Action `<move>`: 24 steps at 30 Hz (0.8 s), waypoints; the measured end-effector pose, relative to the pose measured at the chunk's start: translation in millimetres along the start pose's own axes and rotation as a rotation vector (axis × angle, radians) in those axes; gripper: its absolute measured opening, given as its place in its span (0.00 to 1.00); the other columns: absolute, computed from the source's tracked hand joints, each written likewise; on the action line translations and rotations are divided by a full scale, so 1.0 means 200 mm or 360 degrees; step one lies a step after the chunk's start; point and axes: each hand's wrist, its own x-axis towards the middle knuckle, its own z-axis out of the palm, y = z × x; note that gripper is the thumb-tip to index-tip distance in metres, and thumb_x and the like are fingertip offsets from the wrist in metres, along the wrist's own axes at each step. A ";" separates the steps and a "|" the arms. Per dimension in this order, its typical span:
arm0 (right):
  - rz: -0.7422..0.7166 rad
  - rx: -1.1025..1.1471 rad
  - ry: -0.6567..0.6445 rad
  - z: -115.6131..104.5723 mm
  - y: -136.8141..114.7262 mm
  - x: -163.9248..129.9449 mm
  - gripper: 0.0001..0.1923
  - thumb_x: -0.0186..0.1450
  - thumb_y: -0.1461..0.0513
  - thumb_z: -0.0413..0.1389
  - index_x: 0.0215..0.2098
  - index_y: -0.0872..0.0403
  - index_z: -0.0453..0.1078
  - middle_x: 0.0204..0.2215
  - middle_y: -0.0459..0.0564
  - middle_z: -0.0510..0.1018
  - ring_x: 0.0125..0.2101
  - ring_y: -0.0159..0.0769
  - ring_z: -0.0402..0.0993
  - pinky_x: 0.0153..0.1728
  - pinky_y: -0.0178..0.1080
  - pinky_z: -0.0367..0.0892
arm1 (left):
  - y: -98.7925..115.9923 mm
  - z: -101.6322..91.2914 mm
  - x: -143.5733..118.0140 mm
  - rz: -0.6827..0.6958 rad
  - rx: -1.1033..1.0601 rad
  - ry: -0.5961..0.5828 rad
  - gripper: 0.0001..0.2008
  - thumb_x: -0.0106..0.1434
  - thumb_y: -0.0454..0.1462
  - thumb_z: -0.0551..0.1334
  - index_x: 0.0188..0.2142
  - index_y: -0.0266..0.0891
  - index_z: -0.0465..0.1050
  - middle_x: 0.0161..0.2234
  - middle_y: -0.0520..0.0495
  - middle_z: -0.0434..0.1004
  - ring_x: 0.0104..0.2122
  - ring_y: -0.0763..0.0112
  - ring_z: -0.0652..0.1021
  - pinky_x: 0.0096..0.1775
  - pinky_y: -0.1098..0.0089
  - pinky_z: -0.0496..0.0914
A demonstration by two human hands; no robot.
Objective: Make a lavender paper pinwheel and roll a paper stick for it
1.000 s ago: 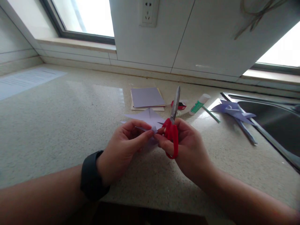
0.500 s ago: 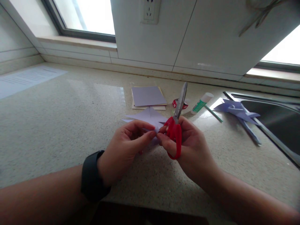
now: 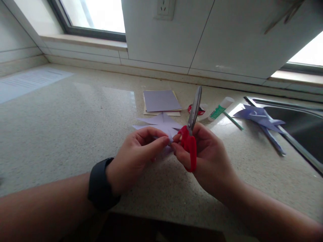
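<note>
Near the middle of the frame, the left hand [image 3: 136, 154] had its thumb and forefinger pinched together on the near part of a cut purple paper [image 3: 163, 121], whose pointed flaps spread beyond the fingers, just above the frame's centre. Right of it, the right hand [image 3: 212, 158] held red-handled scissors [image 3: 191, 127], fingers curled about the handles and blades pointing to the top of the frame; its thumb and fingertip met close beside the paper, though whether they gripped it too I could not tell. On the left wrist sat a dark watch [image 3: 103, 185]. Above the cut paper lay a stack of square sheets [image 3: 162, 101], purple uppermost. To its right came a small red box [image 3: 201, 111], partly behind the blades, then a glue stick [image 3: 220, 109] and a thin green stick [image 3: 233, 121]. Toward the right edge, a folded purple paper shape [image 3: 259, 117] rested by the sink [image 3: 302, 132]. At the upper left, a printed sheet [image 3: 32, 80] lay on the speckled counter [image 3: 75, 141].
</note>
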 end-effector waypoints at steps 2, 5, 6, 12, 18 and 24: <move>-0.0043 -0.0062 0.0002 0.00 0.00 0.00 0.14 0.57 0.58 0.68 0.30 0.50 0.65 0.26 0.42 0.75 0.24 0.29 0.69 0.21 0.33 0.64 | 0.00 0.00 0.00 -0.0014 0.0008 -0.0015 0.08 0.57 0.39 0.75 0.31 0.38 0.80 0.24 0.53 0.76 0.20 0.80 0.69 0.23 0.79 0.61; -0.0082 -0.0148 0.0022 0.00 0.00 0.00 0.14 0.57 0.58 0.67 0.30 0.50 0.65 0.27 0.43 0.75 0.25 0.30 0.70 0.22 0.33 0.65 | 0.00 -0.01 0.01 -0.0022 -0.0026 -0.0020 0.08 0.55 0.37 0.75 0.30 0.38 0.79 0.24 0.53 0.76 0.20 0.80 0.69 0.23 0.79 0.61; -0.0085 -0.0164 0.0027 0.00 0.00 0.00 0.14 0.57 0.58 0.67 0.30 0.50 0.65 0.27 0.43 0.76 0.25 0.30 0.70 0.22 0.33 0.65 | 0.00 -0.01 0.01 -0.0022 -0.0050 -0.0028 0.08 0.55 0.37 0.75 0.30 0.38 0.79 0.24 0.53 0.77 0.20 0.80 0.69 0.23 0.78 0.61; -0.0069 -0.0149 0.0012 0.00 0.01 0.00 0.14 0.54 0.63 0.68 0.30 0.51 0.66 0.25 0.42 0.75 0.23 0.29 0.68 0.21 0.33 0.63 | 0.01 -0.01 0.01 -0.0036 -0.0143 -0.0107 0.06 0.57 0.35 0.74 0.30 0.39 0.79 0.26 0.53 0.78 0.22 0.81 0.72 0.26 0.79 0.65; -0.0062 -0.0147 -0.0002 -0.01 0.02 -0.01 0.14 0.52 0.65 0.68 0.31 0.51 0.67 0.26 0.41 0.75 0.24 0.29 0.68 0.21 0.33 0.62 | 0.01 0.00 0.01 -0.0050 -0.0161 -0.0131 0.06 0.56 0.35 0.75 0.30 0.38 0.80 0.25 0.53 0.78 0.22 0.81 0.72 0.26 0.80 0.65; -0.0057 -0.0088 -0.0054 -0.02 0.03 -0.01 0.16 0.50 0.68 0.68 0.31 0.51 0.67 0.26 0.41 0.74 0.24 0.28 0.66 0.22 0.33 0.61 | 0.00 -0.01 0.01 -0.0036 -0.0158 -0.0184 0.07 0.56 0.36 0.75 0.30 0.39 0.80 0.23 0.56 0.76 0.21 0.82 0.71 0.26 0.80 0.65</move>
